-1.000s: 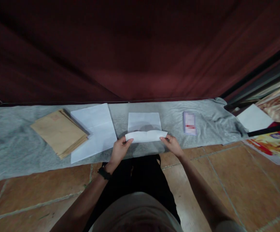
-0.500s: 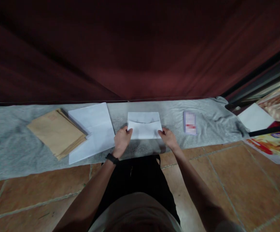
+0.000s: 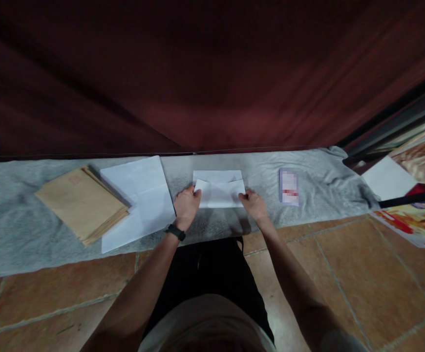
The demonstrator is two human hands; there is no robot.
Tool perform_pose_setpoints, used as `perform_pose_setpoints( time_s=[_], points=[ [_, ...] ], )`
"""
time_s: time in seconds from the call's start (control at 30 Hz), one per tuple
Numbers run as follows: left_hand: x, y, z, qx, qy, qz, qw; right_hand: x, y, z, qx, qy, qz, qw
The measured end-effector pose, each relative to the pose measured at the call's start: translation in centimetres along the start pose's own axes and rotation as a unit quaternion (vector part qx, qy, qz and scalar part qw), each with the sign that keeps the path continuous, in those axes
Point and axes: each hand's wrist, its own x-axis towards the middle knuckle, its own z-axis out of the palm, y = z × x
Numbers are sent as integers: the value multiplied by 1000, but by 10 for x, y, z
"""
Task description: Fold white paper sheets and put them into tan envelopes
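Observation:
A white sheet of paper lies in front of me on the grey cloth, its near part folded up over the far part. The folded part's upper edge bows and stands slightly off the layer beneath. My left hand pinches the sheet's left edge, thumb on top. At the right edge my right hand pinches the same sheet between thumb and fingers. To the left of my left hand lies a stack of larger white paper, partly under a stack of brown envelopes.
Grey cloth covers the long narrow surface. A small blurred packet with a red stripe lies to the right. A dark red curtain hangs behind. At far right are a white sheet and a colourful printed box.
The folded part's upper edge has moved farther away from me, up the sheet, and the near fold has shifted slightly forward. Both hands keep their grip on the edges.

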Motion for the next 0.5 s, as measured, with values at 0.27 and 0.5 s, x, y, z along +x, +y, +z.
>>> perform_pose_setpoints(
  time_s=[0.27, 0.5],
  points=[
    [14, 5, -4, 0, 12, -1, 1000, 6, -15, 0, -42, 38, 30, 998],
    [30, 9, -1, -4, 14, -12, 1000, 12, -22, 3, -69, 83, 40, 993]
  ],
)
